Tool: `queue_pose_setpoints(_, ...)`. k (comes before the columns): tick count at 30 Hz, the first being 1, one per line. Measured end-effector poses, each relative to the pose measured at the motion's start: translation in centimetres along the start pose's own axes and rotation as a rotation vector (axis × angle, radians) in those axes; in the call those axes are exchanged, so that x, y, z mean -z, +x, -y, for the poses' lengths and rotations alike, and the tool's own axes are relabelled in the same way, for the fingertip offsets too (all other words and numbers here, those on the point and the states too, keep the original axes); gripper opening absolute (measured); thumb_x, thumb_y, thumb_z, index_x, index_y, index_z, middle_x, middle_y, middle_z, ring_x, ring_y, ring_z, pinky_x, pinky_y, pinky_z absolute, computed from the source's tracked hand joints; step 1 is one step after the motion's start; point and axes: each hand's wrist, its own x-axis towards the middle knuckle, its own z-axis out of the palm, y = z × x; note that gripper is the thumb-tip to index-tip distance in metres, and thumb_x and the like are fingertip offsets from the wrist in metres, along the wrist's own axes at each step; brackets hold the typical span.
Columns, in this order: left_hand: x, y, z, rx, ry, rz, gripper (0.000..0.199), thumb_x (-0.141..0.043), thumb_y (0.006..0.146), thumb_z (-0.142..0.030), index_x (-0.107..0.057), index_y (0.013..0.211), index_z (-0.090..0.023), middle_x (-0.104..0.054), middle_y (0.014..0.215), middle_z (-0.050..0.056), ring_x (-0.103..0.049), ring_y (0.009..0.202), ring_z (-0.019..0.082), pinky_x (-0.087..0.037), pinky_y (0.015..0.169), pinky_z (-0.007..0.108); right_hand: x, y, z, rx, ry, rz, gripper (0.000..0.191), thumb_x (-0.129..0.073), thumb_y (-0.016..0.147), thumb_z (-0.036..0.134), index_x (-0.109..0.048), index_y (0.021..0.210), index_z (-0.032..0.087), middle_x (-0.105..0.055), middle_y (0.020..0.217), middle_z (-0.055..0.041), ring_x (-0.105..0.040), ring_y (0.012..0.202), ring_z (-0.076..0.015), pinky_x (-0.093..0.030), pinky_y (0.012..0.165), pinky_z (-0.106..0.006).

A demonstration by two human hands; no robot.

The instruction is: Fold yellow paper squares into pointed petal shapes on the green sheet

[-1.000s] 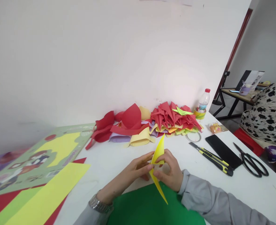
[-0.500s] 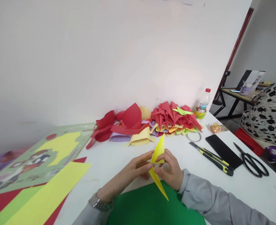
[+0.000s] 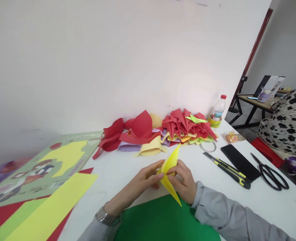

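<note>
The upper frame is filled by a white wall (image 3: 107,67), and the lower frame is crossed by a white table (image 3: 271,211). At left, a printed pad (image 3: 73,137) is overlapped by a yellow strip (image 3: 54,207). A green sheet (image 3: 160,224) is laid at bottom centre. The right edge is taken up by patterned cloth (image 3: 286,124). Behind the hands, red folds (image 3: 180,124) are heaped right of centre, with curled red paper (image 3: 140,124) placed to their left.

At lower centre, a creased yellow paper (image 3: 172,160) is held upright, slightly tilted, its lower tip seen against the green sheet. Its left edge is gripped by the left hand (image 3: 145,178), thumb in front, the fingers partly hidden. Its right side is pinched between thumb and bent forefinger of the right hand (image 3: 185,183).

At right, scissors (image 3: 270,174), a black slab (image 3: 239,160) and a knife (image 3: 227,170) are set side by side. A bottle (image 3: 218,108) is stood near the wall.
</note>
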Motion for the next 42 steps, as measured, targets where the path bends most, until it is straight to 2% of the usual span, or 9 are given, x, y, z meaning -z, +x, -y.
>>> queue_pose_setpoints(6, -0.7, 0.4, -0.4, -0.075, -0.032, -0.223, 0.081, -0.077, 0.066, -0.048, -0.048, 0.136, -0.019, -0.057, 0.132, 0.011, -0.056, 0.117, 0.03, -0.057, 0.082, 0.036, -0.5, -0.3, -0.5, 0.048, -0.224, -0.138, 0.023, -0.041, 0.096, 0.021, -0.064, 0.095, 0.018, -0.059, 0.091, -0.0085, -0.059, 0.083, -0.0178, -0.052, 0.07, -0.03)
queue_pose_setpoints(9, -1.0, 0.4, -0.8, -0.096, -0.073, -0.324, 0.079, -0.074, 0.068, -0.05, -0.047, 0.135, -0.017, -0.059, 0.128, 0.011, -0.062, 0.107, 0.029, -0.06, 0.077, 0.039, -0.5, -0.3, -0.7, 0.114, -0.388, -0.173, 0.022, -0.042, 0.096, 0.016, -0.063, 0.099, 0.019, -0.062, 0.093, -0.0094, -0.06, 0.086, -0.0191, -0.051, 0.072, -0.033)
queue_pose_setpoints(12, -1.1, 0.4, -1.0, -0.096, -0.109, -0.392, 0.065, -0.075, 0.068, -0.049, -0.058, 0.12, -0.016, -0.068, 0.109, 0.008, -0.067, 0.094, 0.027, -0.061, 0.074, 0.041, -0.5, -0.3, -0.5, 0.212, -0.523, -0.187, 0.02, -0.044, 0.095, 0.014, -0.063, 0.098, 0.019, -0.064, 0.095, -0.0094, -0.059, 0.087, -0.0198, -0.049, 0.071, -0.034)
queue_pose_setpoints(17, -1.2, 0.2, -1.3, -0.107, -0.178, -0.365, 0.048, -0.078, 0.064, -0.049, -0.063, 0.095, -0.016, -0.074, 0.085, 0.006, -0.07, 0.085, 0.028, -0.059, 0.078, 0.043, -0.5, -0.2, 0.1, 0.24, -0.511, -0.214, 0.017, -0.049, 0.094, 0.016, -0.064, 0.086, 0.02, -0.064, 0.087, -0.0049, -0.058, 0.081, -0.0178, -0.043, 0.071, -0.035)
queue_pose_setpoints(23, -1.7, 0.3, -1.2, -0.144, -0.202, -0.324, 0.053, -0.082, 0.059, -0.04, -0.059, 0.102, -0.018, -0.071, 0.107, 0.01, -0.065, 0.107, 0.032, -0.056, 0.086, 0.041, -0.6, -0.3, -0.3, 0.168, -0.421, -0.253, 0.016, -0.057, 0.092, 0.022, -0.063, 0.077, 0.02, -0.062, 0.077, -0.0018, -0.057, 0.074, -0.0156, -0.04, 0.069, -0.033)
queue_pose_setpoints(27, -2.0, 0.6, -0.7, -0.136, -0.183, -0.303, 0.061, -0.086, 0.053, -0.031, -0.056, 0.105, -0.019, -0.072, 0.102, 0.008, -0.066, 0.103, 0.032, -0.057, 0.081, 0.041, -0.6, -0.4, -0.3, 0.164, -0.423, -0.222, 0.017, -0.056, 0.093, 0.023, -0.066, 0.079, 0.021, -0.062, 0.078, -0.0023, -0.057, 0.075, -0.016, -0.041, 0.068, -0.033)
queue_pose_setpoints(31, -2.2, 0.3, -1.0, -0.132, -0.182, -0.278, 0.065, -0.084, 0.058, -0.032, -0.054, 0.114, -0.019, -0.071, 0.106, 0.008, -0.066, 0.104, 0.031, -0.056, 0.084, 0.041, -0.6, -0.3, -0.4, 0.12, -0.342, -0.182, 0.016, -0.058, 0.092, 0.027, -0.067, 0.08, 0.021, -0.063, 0.078, -0.0034, -0.059, 0.076, -0.0174, -0.044, 0.069, -0.034)
queue_pose_setpoints(37, -1.8, -0.4, -1.7, -0.133, -0.195, -0.227, 0.072, -0.081, 0.063, -0.038, -0.054, 0.126, -0.017, -0.065, 0.124, 0.012, -0.061, 0.113, 0.032, -0.053, 0.092, 0.04, -0.6, 0.0, -0.7, -0.107, -0.012, -0.13, 0.02, -0.063, 0.087, 0.034, -0.069, 0.073, 0.021, -0.063, 0.081, -0.0037, -0.063, 0.077, -0.016, -0.053, 0.071, -0.03)
queue_pose_setpoints(42, -1.5, -0.3, -1.6, -0.124, -0.209, -0.16, 0.078, -0.08, 0.066, -0.038, -0.049, 0.134, -0.018, -0.063, 0.128, 0.012, -0.059, 0.116, 0.032, -0.052, 0.091, 0.041, -0.5, 0.1, -0.6, -0.154, 0.032, -0.124, 0.017, -0.065, 0.084, 0.033, -0.068, 0.074, 0.02, -0.063, 0.078, -0.0035, -0.062, 0.073, -0.0153, -0.052, 0.066, -0.028)
